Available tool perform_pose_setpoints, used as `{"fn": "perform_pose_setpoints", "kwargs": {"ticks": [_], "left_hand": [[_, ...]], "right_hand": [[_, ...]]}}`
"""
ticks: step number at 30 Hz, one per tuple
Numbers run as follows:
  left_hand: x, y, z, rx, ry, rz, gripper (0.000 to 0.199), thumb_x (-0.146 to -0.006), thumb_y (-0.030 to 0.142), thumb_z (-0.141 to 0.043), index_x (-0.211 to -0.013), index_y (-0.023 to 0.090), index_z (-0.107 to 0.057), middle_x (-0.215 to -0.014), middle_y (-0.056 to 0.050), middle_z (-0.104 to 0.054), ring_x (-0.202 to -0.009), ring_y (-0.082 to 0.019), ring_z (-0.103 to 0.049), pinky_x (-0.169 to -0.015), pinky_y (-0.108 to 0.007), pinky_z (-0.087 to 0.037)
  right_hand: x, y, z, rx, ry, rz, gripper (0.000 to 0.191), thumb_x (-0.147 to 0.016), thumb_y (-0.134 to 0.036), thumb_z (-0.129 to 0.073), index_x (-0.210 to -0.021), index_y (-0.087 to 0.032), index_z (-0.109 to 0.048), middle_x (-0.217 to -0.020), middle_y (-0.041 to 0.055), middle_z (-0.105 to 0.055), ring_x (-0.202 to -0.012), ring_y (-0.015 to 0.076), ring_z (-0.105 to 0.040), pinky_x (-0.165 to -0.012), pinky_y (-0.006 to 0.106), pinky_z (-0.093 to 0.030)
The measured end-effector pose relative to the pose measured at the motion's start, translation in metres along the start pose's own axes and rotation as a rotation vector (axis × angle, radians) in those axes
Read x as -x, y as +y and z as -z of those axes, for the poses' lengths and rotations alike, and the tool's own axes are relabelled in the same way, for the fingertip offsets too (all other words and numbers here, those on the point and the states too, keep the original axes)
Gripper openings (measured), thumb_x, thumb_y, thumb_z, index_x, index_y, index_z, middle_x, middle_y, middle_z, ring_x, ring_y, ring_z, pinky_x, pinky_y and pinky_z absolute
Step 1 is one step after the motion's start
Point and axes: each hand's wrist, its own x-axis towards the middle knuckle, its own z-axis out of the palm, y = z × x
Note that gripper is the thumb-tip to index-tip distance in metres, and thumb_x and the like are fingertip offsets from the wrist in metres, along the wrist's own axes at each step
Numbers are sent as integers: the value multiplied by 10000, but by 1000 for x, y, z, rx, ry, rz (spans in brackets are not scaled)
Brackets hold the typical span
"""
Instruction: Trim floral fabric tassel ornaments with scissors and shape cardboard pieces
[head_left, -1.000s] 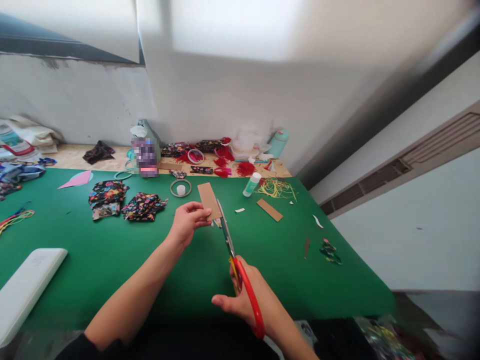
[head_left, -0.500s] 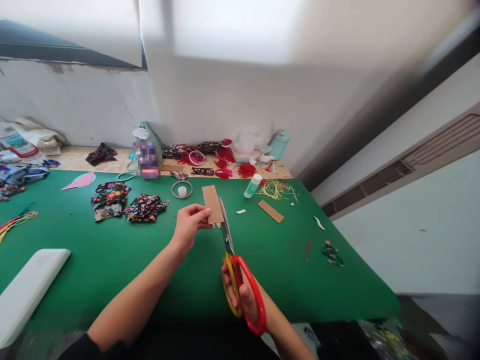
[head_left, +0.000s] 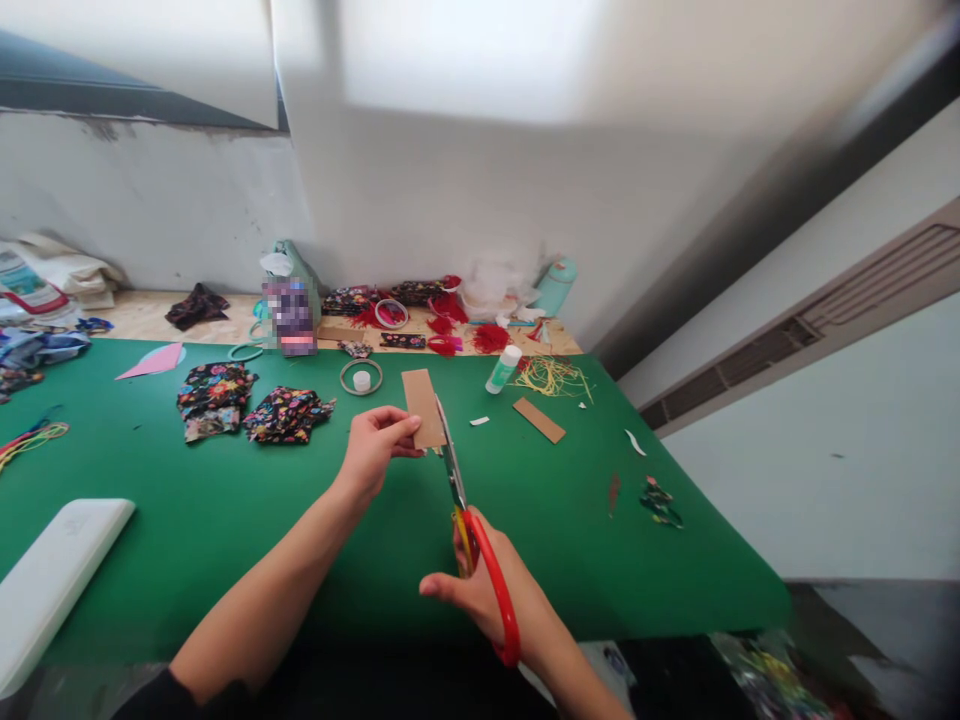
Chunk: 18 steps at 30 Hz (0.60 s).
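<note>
A brown cardboard strip [head_left: 424, 405] is pinched between the thumb and fingers of my left hand [head_left: 373, 447], held above the green table. My right hand [head_left: 487, 585] grips a pair of scissors [head_left: 454, 475] with red and yellow handles, its thumb through the red loop and sticking out to the left. The narrow blades point away from me along the strip's right edge; whether they are cutting into it I cannot tell. Farther right, another cardboard strip [head_left: 539, 420] lies flat beside a small white scrap [head_left: 479, 421] and an upright glue stick [head_left: 503, 369].
Folded floral fabric [head_left: 289, 415] lies left of my hands, near a ring [head_left: 361, 377] around a white cap. Yellow cord [head_left: 553, 378] is tangled on the right. A white power-bank-like block [head_left: 64, 575] sits at the near left. Red tassels [head_left: 491, 339] line the back.
My right hand has turned over and its thumb has swung left, bringing the two scissor handles nearer each other. The cardboard strip stays in my left hand almost unmoved.
</note>
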Motion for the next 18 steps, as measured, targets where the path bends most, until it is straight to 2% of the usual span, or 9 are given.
{"fn": "perform_pose_setpoints", "kwargs": {"ticks": [6,11,18], "left_hand": [[0,-1,0,10,5,-2,320,-455,312,-811,-598,116,-602,-493,-9,-604,-409,-105,-557,-447,-237,-519],[0,-2,-2,11,-3,-2,336,-456,320,-813,-609,109,-600,-501,-13,-615,-410,-107,-567,-443,-227,-519],[3,-1,-2,12,-7,2,355,-445,325,-817,-610,109,-589,-492,-14,-616,-400,-110,-568,-436,-225,-516]], "right_hand": [[-1,-11,4,8,-13,-66,615,-532,-701,-698,-715,-214,-371,-578,-80,-329,-514,83,-286,-477,228,-265],[-1,-11,0,39,10,-23,569,-634,-731,-588,-663,-210,-360,-560,-75,-299,-531,89,-253,-478,231,-246],[-5,-8,0,157,71,-1,570,-625,-731,-593,-624,-208,-366,-543,-65,-344,-515,89,-278,-474,236,-257]]}}
